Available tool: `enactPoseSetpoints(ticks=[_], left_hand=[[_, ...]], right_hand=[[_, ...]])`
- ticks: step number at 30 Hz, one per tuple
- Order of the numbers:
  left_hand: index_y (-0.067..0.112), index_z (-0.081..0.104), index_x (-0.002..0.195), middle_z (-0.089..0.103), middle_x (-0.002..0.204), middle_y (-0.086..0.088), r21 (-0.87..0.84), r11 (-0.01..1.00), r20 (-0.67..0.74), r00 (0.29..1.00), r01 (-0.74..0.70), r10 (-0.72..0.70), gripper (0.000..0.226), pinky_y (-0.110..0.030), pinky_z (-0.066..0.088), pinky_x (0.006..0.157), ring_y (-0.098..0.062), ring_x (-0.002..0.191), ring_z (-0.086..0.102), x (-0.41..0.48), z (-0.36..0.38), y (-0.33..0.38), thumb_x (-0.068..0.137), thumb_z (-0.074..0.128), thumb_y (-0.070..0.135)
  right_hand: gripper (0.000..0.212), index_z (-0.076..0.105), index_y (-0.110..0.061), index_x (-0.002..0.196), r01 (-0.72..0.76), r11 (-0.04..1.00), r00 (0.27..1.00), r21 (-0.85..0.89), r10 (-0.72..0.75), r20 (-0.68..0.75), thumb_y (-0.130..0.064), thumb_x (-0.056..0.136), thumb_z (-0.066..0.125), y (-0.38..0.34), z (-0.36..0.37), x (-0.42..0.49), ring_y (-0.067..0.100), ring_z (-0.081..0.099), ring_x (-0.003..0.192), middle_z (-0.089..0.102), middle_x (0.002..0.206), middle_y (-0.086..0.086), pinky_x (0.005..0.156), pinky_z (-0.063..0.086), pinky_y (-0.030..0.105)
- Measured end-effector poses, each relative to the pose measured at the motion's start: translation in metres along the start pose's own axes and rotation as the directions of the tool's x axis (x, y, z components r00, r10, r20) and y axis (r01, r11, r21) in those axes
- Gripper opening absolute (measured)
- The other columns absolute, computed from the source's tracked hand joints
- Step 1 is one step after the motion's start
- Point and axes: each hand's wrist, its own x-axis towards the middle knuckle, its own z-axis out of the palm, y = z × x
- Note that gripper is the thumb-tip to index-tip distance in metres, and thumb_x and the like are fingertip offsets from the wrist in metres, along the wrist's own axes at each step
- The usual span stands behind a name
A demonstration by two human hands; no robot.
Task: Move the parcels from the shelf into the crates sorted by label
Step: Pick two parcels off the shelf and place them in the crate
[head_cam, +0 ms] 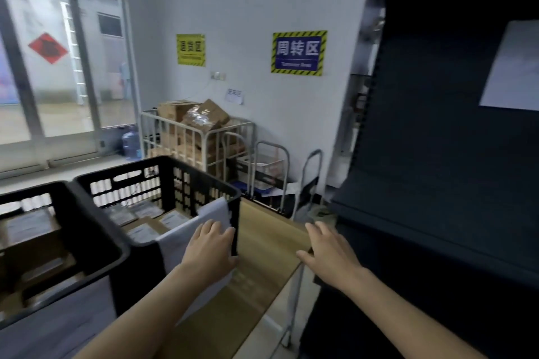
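Lying flat on a white sheet (214,211) draped over the near corner of the right crate (134,280), the left hand (211,251) keeps its fingers straight and close together; blur hides whether that sheet is a parcel or a label. The right hand (329,251) is palm down over the wooden table (262,242) edge, fingers straight, slightly spread, holding nothing. Brown parcels (145,227) lie inside both this crate and the left crate (96,242), labels unreadable, while the dark shelf (437,169) shows only a pale sheet (513,67) cut off at the frame edge.
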Motion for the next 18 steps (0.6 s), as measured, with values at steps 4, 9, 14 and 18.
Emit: enactPoseSetpoints(ticks=[4,9,14,18], left_hand=[[0.018,0.032,0.141,0.033,0.146,-0.008,-0.02,0.995,0.015,0.995,-0.1,0.101,0.062,-0.036,0.02,0.115,-0.026,0.139,0.023,0.026,-0.005,0.066,0.09,0.049,0.048],[0.018,0.032,0.14,0.029,0.148,-0.009,-0.052,0.982,0.002,0.983,-0.182,0.182,0.062,-0.036,0.018,0.115,-0.028,0.142,0.017,0.048,-0.013,0.15,0.089,0.049,0.048],[0.019,0.037,0.135,0.036,0.142,-0.006,-0.078,0.958,-0.04,0.961,-0.276,0.274,0.056,-0.034,0.02,0.114,-0.025,0.139,0.022,0.067,-0.018,0.233,0.088,0.05,0.045],[0.018,0.035,0.136,0.036,0.141,-0.007,-0.085,0.937,-0.049,0.941,-0.338,0.335,0.06,-0.035,0.02,0.114,-0.026,0.139,0.021,0.079,-0.017,0.303,0.087,0.051,0.048]], right_hand=[[0.059,0.025,-0.013,0.143,-0.108,0.994,0.994,-0.003,0.108,-0.018,-0.042,0.094,0.044,0.064,-0.022,-0.023,0.025,0.028,0.137,0.03,0.148,0.009,0.11,0.028,0.035],[0.063,0.02,-0.013,0.146,-0.207,0.978,0.977,0.012,0.208,-0.053,-0.042,0.095,0.043,0.141,-0.043,-0.048,0.024,0.024,0.14,0.025,0.151,0.01,0.114,0.024,0.035],[0.063,0.02,-0.012,0.146,-0.279,0.96,0.956,0.036,0.281,-0.088,-0.041,0.096,0.043,0.214,-0.063,-0.075,0.023,0.025,0.14,0.026,0.151,0.009,0.114,0.024,0.034],[0.063,0.021,-0.013,0.146,-0.333,0.942,0.934,0.036,0.335,-0.122,-0.042,0.095,0.043,0.274,-0.078,-0.098,0.022,0.026,0.138,0.028,0.15,0.007,0.113,0.025,0.033]])
